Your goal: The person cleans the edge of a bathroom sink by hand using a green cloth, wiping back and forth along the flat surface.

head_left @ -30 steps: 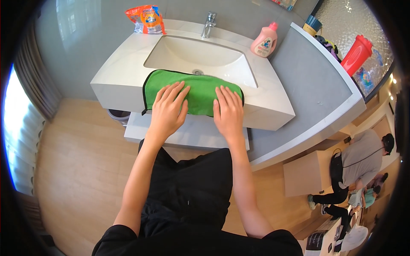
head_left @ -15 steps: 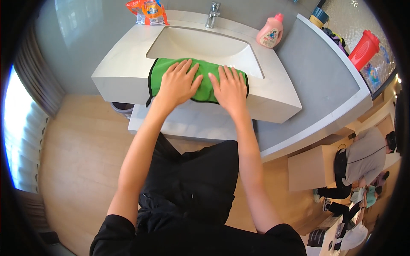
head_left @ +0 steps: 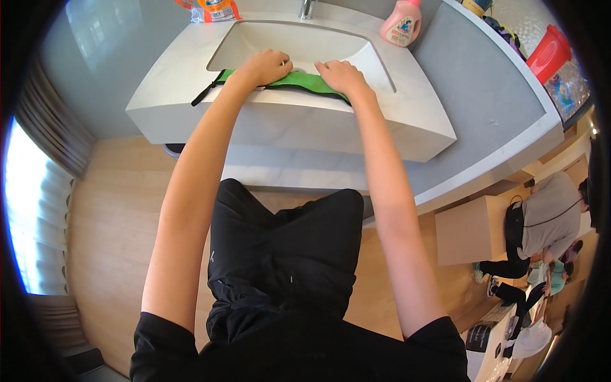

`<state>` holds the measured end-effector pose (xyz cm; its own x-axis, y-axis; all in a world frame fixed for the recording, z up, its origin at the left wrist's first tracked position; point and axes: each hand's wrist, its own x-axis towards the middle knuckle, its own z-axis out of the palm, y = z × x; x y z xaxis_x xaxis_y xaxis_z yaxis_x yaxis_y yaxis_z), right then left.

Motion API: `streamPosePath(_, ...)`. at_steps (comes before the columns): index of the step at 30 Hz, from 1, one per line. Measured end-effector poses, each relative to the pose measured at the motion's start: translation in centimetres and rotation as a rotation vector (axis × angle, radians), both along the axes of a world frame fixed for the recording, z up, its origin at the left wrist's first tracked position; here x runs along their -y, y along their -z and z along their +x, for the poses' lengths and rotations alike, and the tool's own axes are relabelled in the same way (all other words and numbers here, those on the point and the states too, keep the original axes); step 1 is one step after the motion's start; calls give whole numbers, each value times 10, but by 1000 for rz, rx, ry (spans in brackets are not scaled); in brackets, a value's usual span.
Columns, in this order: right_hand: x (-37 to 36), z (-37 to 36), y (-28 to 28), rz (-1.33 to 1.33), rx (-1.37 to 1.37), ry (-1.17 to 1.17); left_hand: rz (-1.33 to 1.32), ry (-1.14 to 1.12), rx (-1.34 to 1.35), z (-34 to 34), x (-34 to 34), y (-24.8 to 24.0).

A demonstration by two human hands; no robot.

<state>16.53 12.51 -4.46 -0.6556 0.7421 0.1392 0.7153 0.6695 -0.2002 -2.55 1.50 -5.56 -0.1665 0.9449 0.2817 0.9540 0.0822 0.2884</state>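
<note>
**Across the basin's front rim: both hands press a green cloth flat**

Over the near edge of the white sink [head_left: 407, 127] lies a green cloth [head_left: 299, 79] with dark trim, folded into a narrow strip, its black strap trailing off to the left on the rim. The left hand [head_left: 267, 65] rests palm-down on the strip's left part, fingers curled loosely over the fabric toward the bowl; the right hand [head_left: 342, 75] lies flat on the right part, fingers together and extended. Neither hand grips; both bear down.

By the look of it, the step in hand is flattening or folding the cloth. A next move would call for an even push along the strip, so it does not slip into the bowl.

Both forearms reach forward, nearly straight. Behind the bowl stand a pink bottle [head_left: 401, 24] and an orange packet [head_left: 213, 7]; a red container [head_left: 548, 52] sits on the grey counter [head_left: 484, 95].
</note>
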Motion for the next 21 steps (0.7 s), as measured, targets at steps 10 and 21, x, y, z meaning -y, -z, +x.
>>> streamPosePath(10,24,18,2,28,-157,-33,222,-16,-125,19,40,7)
streamPosePath(21,78,57,40,525,-397,-218,538,-44,-302,72,104,29)
